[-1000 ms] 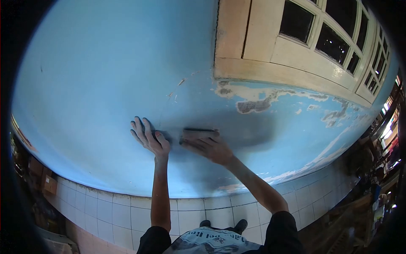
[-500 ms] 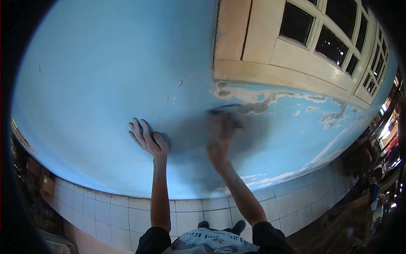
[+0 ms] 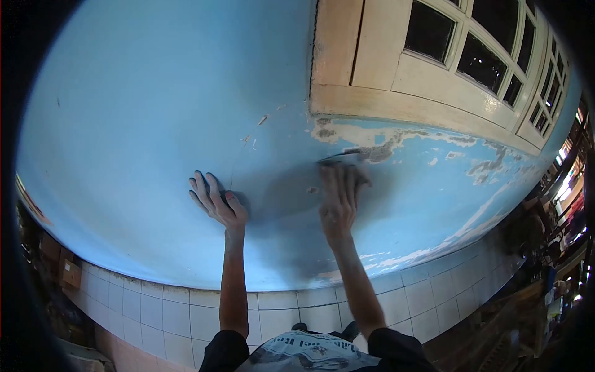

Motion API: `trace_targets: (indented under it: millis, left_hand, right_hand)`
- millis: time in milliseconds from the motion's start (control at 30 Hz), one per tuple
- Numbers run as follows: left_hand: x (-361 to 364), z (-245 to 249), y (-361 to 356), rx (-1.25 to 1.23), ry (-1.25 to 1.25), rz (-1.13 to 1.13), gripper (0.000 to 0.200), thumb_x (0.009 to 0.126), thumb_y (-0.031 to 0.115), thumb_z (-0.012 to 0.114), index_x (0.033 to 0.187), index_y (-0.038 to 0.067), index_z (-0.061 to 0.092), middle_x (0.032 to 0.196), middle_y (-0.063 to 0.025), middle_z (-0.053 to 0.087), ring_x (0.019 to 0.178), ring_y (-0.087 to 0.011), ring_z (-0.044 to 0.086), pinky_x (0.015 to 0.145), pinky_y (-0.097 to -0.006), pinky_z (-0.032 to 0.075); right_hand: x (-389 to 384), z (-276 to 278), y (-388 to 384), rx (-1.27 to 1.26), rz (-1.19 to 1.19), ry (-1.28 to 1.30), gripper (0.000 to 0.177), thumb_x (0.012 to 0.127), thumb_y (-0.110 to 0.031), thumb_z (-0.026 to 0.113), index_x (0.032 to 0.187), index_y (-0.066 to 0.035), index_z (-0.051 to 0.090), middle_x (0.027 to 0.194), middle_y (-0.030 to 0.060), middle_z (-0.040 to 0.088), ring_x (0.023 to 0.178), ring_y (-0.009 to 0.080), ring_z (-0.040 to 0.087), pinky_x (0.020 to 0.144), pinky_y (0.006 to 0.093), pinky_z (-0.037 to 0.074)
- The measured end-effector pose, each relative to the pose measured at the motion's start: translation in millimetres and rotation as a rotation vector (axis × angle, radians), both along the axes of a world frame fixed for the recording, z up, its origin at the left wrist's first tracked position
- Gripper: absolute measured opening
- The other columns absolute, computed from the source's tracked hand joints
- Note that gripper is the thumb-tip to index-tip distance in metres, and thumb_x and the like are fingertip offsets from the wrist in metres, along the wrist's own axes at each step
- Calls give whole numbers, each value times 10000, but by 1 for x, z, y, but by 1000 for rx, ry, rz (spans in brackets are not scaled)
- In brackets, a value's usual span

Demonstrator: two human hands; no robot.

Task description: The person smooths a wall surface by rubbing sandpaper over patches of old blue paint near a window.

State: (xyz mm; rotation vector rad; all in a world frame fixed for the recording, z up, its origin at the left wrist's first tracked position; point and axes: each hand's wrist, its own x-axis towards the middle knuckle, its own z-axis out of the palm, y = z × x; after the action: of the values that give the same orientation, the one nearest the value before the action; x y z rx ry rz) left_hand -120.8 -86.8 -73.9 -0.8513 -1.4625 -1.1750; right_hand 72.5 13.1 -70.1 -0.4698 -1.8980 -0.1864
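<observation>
My left hand [image 3: 218,203] lies against the blue wall [image 3: 136,142] with its fingers spread, holding nothing. To its right, my right hand [image 3: 338,201] presses a piece of sandpaper [image 3: 339,155] to the wall. Only the sandpaper's dark upper edge shows beyond the fingertips; the palm side is hidden, and the fingers are slightly blurred. Just above and right of this hand, the paint is worn away in pale and grey patches [image 3: 387,144] under the window frame. A small dark spot [image 3: 312,191] marks the wall beside the right hand.
A cream window frame with dark panes [image 3: 431,31] fills the upper right. White tiles [image 3: 279,325] run along the wall's bottom, near my feet. Cluttered wooden items [image 3: 514,322] stand at lower right, and a cardboard box [image 3: 71,273] is at far left.
My right hand has moved a little to the right along the wall with the sandpaper, and its blur is less. My left hand stays in the same place.
</observation>
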Motion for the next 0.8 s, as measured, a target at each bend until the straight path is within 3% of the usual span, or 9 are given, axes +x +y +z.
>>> trace_targets:
  millis: [67, 133, 233, 367, 467, 567, 600, 667, 800]
  left_hand:
    - [2, 0, 0, 0, 4, -4, 504, 946, 277, 304, 1338, -26, 394, 1415, -240, 338, 1342, -428, 248, 1071, -578, 125]
    - [4, 1, 1, 8, 4, -7, 492, 949, 275, 299, 1324, -20, 416, 1404, -242, 355, 1334, -427, 266, 1067, -580, 128]
    - [4, -1, -1, 3, 1, -10, 501, 949, 288, 299, 1324, -23, 417, 1403, -245, 355, 1334, -428, 266, 1067, -581, 125]
    - [1, -1, 0, -9, 5, -5, 523, 949, 297, 292, 1341, -34, 390, 1414, -249, 336, 1340, -433, 249, 1071, -579, 117]
    - [5, 2, 1, 31, 10, -25, 510, 967, 314, 293, 1325, -27, 419, 1406, -249, 352, 1337, -426, 264, 1068, -580, 108]
    - [0, -2, 2, 38, 20, -36, 522, 971, 329, 296, 1332, -31, 409, 1411, -254, 340, 1341, -430, 254, 1070, -579, 100]
    - [1, -2, 3, 40, 19, -59, 522, 971, 329, 296, 1332, -31, 409, 1411, -254, 340, 1341, -430, 254, 1070, -579, 100]
    - [5, 2, 1, 42, 2, -45, 530, 975, 341, 292, 1337, -31, 403, 1416, -256, 329, 1344, -433, 245, 1070, -585, 97]
    - [4, 2, 3, 50, 16, 1, 542, 989, 363, 267, 1347, -25, 389, 1419, -234, 331, 1344, -431, 243, 1065, -594, 121]
  right_hand:
    - [-12, 0, -11, -135, -80, 191, 590, 707, 21, 498, 1289, -72, 504, 1330, 88, 487, 1266, 357, 393, 1062, 577, 233]
    - [-39, 0, -40, -45, 26, -120, 634, 691, 13, 539, 1310, -108, 481, 1311, 109, 493, 1222, 333, 443, 1029, 554, 309]
    - [-12, -8, -18, 63, 93, -170, 620, 681, 0, 552, 1292, -87, 495, 1244, 150, 535, 1199, 342, 462, 1043, 552, 290]
    - [40, 1, 16, -218, -151, 468, 418, 896, -51, 474, 1306, 24, 453, 1361, 176, 450, 1316, 361, 341, 1084, 442, 276]
    - [24, 22, 8, -322, -140, 725, 397, 969, -124, 382, 1316, 68, 414, 1398, 192, 394, 1341, 374, 277, 1095, 406, 265]
    - [11, -5, -9, -98, -65, 283, 559, 790, 40, 454, 1343, 59, 377, 1408, 233, 354, 1329, 437, 264, 1092, 521, 228]
    - [15, -15, -12, -93, -88, 284, 559, 790, 40, 454, 1343, 59, 377, 1408, 233, 354, 1329, 437, 264, 1092, 521, 228]
    - [27, -33, -13, -123, -121, -99, 666, 691, 52, 477, 1349, 48, 374, 1411, 261, 324, 1319, 469, 255, 1077, 564, 219]
    - [82, 14, 48, -238, -212, 235, 604, 797, -21, 461, 1386, 15, 330, 1423, 292, 278, 1326, 500, 194, 1083, 571, 156]
